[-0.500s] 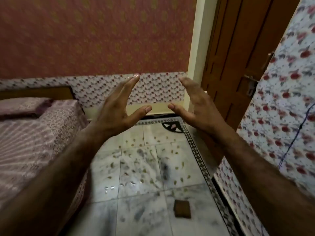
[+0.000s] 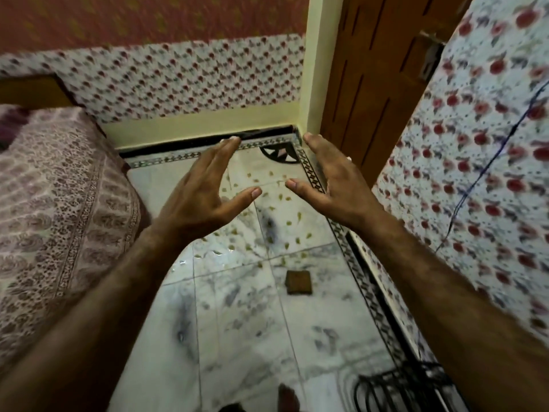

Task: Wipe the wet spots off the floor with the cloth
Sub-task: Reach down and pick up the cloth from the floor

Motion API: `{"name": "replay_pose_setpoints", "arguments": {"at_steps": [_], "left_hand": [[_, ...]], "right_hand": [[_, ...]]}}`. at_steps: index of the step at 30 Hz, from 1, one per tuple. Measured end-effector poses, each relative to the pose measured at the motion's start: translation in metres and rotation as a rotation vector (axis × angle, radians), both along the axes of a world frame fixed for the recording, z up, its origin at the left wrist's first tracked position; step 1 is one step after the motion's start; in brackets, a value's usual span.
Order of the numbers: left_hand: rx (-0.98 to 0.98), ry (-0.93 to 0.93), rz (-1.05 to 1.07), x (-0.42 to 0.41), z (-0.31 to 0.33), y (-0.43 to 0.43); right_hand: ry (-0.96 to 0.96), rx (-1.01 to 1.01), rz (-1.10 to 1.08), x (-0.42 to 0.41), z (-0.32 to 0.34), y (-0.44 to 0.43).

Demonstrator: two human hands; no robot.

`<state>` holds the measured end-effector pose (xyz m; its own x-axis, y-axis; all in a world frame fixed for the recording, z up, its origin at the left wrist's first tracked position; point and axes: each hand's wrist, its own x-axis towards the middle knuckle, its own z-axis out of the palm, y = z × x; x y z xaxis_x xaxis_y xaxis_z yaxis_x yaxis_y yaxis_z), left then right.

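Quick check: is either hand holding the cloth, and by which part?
Nothing is held. The left hand and right hand are both in the air with straight fingers, empty. The cloth lies on the floor below them, untouched.

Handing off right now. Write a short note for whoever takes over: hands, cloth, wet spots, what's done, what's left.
Left hand: open, empty, held above the floor.
Right hand: open, empty, held up beside it.
Cloth: folded brown square lying on the tiles, neither hand on it.
Wet spots: droplets left of the cloth, toward the bed.
Done: nothing wiped.
Left: pick up the cloth, wipe the droplets.
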<state>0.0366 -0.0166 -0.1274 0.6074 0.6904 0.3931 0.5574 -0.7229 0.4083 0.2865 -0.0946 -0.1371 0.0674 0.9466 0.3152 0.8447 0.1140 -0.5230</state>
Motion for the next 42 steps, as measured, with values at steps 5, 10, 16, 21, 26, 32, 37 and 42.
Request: {"name": "replay_pose_setpoints", "arguments": {"at_steps": [5,10,16,21,26,32,37,42], "left_hand": [[-0.081,0.066,-0.035,0.003,-0.041,-0.007],[-0.113,0.124,-0.085,0.005,-0.076,0.003],[-0.183,0.146,-0.142,0.006,-0.112,0.042],[-0.287,0.172,-0.182,0.006,-0.145,0.081],[-0.357,0.221,-0.225,0.009,-0.19,0.121],[-0.401,0.219,-0.236,0.036,-0.251,0.157],[-0.416,0.214,-0.214,0.068,-0.324,0.186],[-0.36,0.224,-0.173,0.097,-0.429,0.204]], "right_hand": [[0.011,-0.092,-0.013,0.0,-0.033,-0.009],[0.005,-0.139,-0.047,-0.004,-0.064,-0.007],[0.062,-0.25,-0.123,-0.007,-0.109,0.008],[0.115,-0.382,-0.221,-0.014,-0.147,0.027],[0.157,-0.404,-0.314,-0.029,-0.186,0.055],[0.165,-0.375,-0.365,-0.023,-0.247,0.084],[0.199,-0.427,-0.387,0.003,-0.331,0.103],[0.176,-0.448,-0.397,0.032,-0.435,0.116]]}}
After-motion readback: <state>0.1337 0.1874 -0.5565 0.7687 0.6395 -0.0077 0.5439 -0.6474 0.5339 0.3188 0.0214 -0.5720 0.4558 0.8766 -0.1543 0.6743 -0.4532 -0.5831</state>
